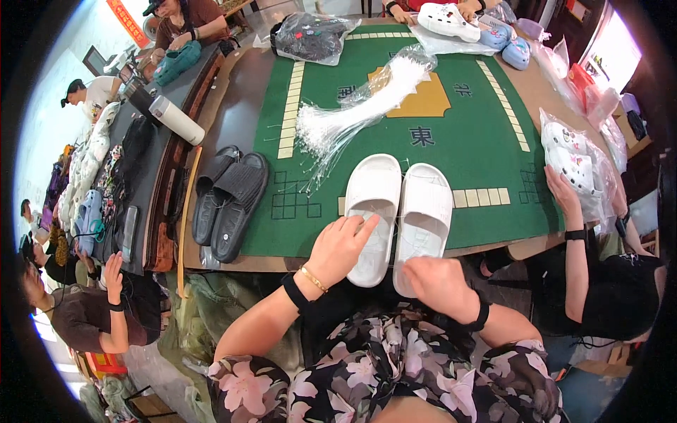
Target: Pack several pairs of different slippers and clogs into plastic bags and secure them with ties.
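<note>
A pair of white slide sandals lies side by side at the front edge of the mat, the left slide (374,173) and the right slide (428,185), toes pointing away from me and heels jutting past the table edge. My left hand (340,245) rests over the left slide's inner edge, fingers stretched out and apart. By the right slide's heel, my right hand (444,285) is closed with its fingers curled together; whatever it may hold is hidden. Beyond the slides lies a bundle of thin white plastic tag ties (367,106), partly inside a clear bag.
A pair of black slides (240,204) sits left on the green mat (479,134). Bagged dark shoes (314,39) and white clogs (451,21) lie at the far edge. At right, a co-worker's hand holds bagged white clogs (570,162). A white bottle (178,120) stands left.
</note>
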`<action>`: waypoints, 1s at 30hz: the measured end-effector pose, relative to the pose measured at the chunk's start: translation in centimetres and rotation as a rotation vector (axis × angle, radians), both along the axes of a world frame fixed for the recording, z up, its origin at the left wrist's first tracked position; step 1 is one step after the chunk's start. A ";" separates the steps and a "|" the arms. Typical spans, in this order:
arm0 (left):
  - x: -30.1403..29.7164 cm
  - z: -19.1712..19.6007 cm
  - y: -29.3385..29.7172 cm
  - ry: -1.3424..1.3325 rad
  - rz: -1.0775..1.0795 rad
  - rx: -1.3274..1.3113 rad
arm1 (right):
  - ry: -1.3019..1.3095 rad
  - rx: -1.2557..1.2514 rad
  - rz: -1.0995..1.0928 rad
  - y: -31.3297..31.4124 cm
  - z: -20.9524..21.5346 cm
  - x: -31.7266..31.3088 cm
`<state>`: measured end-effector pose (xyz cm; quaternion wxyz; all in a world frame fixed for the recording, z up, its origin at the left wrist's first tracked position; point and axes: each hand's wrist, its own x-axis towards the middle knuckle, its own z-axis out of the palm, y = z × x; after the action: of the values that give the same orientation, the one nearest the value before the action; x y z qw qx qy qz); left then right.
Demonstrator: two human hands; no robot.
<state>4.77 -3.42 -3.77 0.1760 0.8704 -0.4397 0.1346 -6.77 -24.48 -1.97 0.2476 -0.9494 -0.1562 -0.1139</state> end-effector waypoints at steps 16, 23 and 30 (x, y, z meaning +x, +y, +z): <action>0.5 0.8 -0.6 0.039 0.126 -0.198 | -0.022 -0.037 -0.214 -1.4 -1.3 3.0; 1.0 1.4 -0.9 0.162 0.140 -0.146 | -0.011 -0.034 -0.248 -1.5 -1.3 3.2; 1.2 0.7 -1.7 0.106 -0.053 -0.228 | -0.026 -0.024 -0.249 -1.8 -1.7 3.1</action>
<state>5.98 -5.13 -3.03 0.3002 0.8388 -0.4345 0.1326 -3.66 -26.27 -3.71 0.2179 -0.9628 -0.0416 -0.1542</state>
